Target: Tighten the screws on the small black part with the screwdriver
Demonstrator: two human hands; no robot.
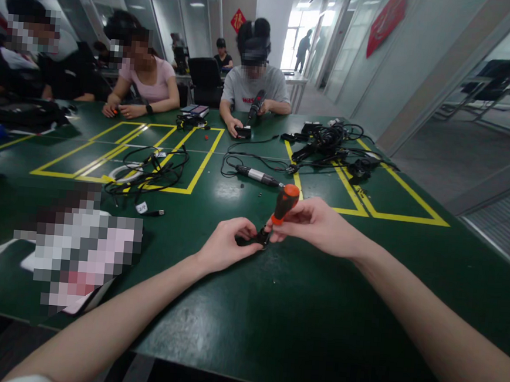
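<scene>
My right hand (314, 228) is closed around a screwdriver (287, 204) with an orange and black handle. The tool is tilted, its lower end pointing down at a small black part (262, 236). Thumb and fingers of my left hand (226, 245) pinch that black part just above the green table. The screwdriver's tip and much of the part are hidden by my fingers, so I cannot tell whether the two touch. Beyond my hands lies a silver and black electric screwdriver (258, 175) with a cord.
Black cables (324, 143) are heaped at the back right, and looser cables (150, 171) lie left of centre. A blurred pinkish item (100, 255) rests near my left forearm. Yellow tape (207, 161) marks the green table (209, 328). Across it, a person (256, 88) holds a power tool.
</scene>
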